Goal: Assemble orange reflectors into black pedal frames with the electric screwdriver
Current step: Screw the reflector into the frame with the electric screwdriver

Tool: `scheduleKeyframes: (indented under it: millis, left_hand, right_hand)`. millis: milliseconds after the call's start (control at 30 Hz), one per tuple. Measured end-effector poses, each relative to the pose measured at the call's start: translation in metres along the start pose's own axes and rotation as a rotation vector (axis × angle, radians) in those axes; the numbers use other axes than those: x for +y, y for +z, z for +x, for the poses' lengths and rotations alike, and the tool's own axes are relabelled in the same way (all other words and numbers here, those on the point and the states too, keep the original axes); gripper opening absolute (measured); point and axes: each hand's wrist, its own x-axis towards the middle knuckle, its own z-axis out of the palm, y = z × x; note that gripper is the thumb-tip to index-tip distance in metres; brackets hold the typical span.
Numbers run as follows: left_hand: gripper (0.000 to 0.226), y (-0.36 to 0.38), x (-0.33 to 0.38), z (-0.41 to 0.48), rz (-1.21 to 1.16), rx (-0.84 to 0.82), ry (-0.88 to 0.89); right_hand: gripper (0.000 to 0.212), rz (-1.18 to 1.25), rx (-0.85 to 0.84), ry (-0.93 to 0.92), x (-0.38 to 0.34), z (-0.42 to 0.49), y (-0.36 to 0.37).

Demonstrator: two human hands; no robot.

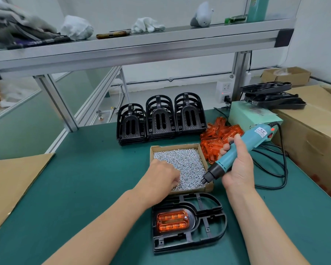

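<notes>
Left hand knuckles-up in the cardboard box of loose silver screws, fingers curled down among them; impossible to tell whether pinching one. Right hand wrapped round the teal electric screwdriver, fingers closed on its barrel, bit angled down just right of the left fingers. Nearer than both sets of fingers, flat on the green tabletop: a black pedal frame with an orange reflector seated in its left end. Beyond the fingers, past the box: three stacks of black frames. Behind the right fingers: a heap of orange reflectors and a pale green power box. Far left of the fingers, a cardboard sheet; far right, brown cartons; overhead, an aluminium shelf with rags, white wall behind.
</notes>
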Motion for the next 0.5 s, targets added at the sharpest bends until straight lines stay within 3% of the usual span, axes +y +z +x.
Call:
scheduleKeyframes:
  millis: [200,333,500]
  left_hand:
    - [0.011,0.004,0.003,-0.015,-0.342,0.212,-0.172]
    - [0.012,0.002,0.011,-0.025,-0.516,0.287,-0.265]
    - [0.017,-0.006,0.025,-0.043,-1.044,0.347,-0.434]
  right_hand:
    - [0.019,0.001,0.004,-0.001,0.001,-0.001,0.002]
    - [0.032,0.007,0.033,-0.019,0.005,-0.007,0.008]
    - [0.034,0.036,0.039,-0.030,0.002,-0.018,0.020]
